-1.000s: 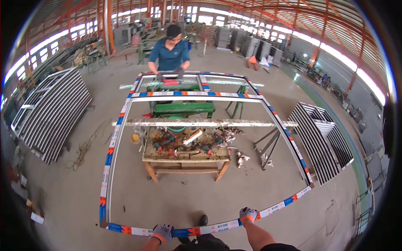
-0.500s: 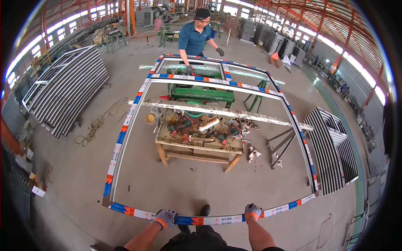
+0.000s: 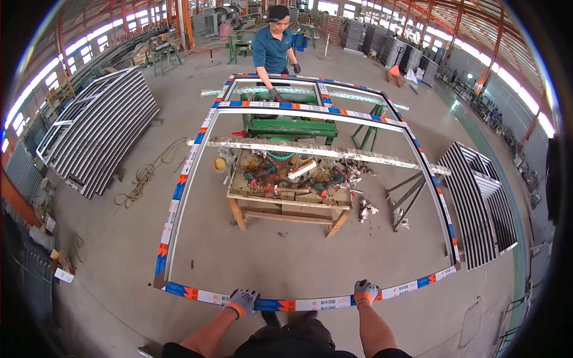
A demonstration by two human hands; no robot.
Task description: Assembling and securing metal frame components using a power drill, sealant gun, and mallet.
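A: What's the biggest thing there, and why does it lie where it does?
B: The taped frame (image 3: 310, 111), stretching from the person to the far end. Its side rails (image 3: 183, 177) pass above the near beam (image 3: 322, 150) and the far beam (image 3: 343, 93), which are presumably there to bear its weight; whether it touches them, I can't tell.
A: And inside the outline?
B: The bench (image 3: 286, 201) stands beneath the large opening, perhaps so that tools are close by without the rails getting in the way.
A: Who's at the far end?
B: A co-worker (image 3: 273, 51), with a gloved hand (image 3: 274, 94) lowered near the crossbar (image 3: 268, 106); contact is unclear.
A: How do the person's own hands hold on?
B: The left hand (image 3: 243, 301) and right hand (image 3: 366, 291) sit well apart on the near rail (image 3: 328, 303), each grip closed, fingers curled over it. That spacing probably steadies the rail against twisting, and the gloves likely spare the fingers from its edges.
A: Anything smaller?
B: A power tool (image 3: 261, 173) and a white tube (image 3: 302, 169) lie on the bench, the tube on its side, likely so it can't topple.
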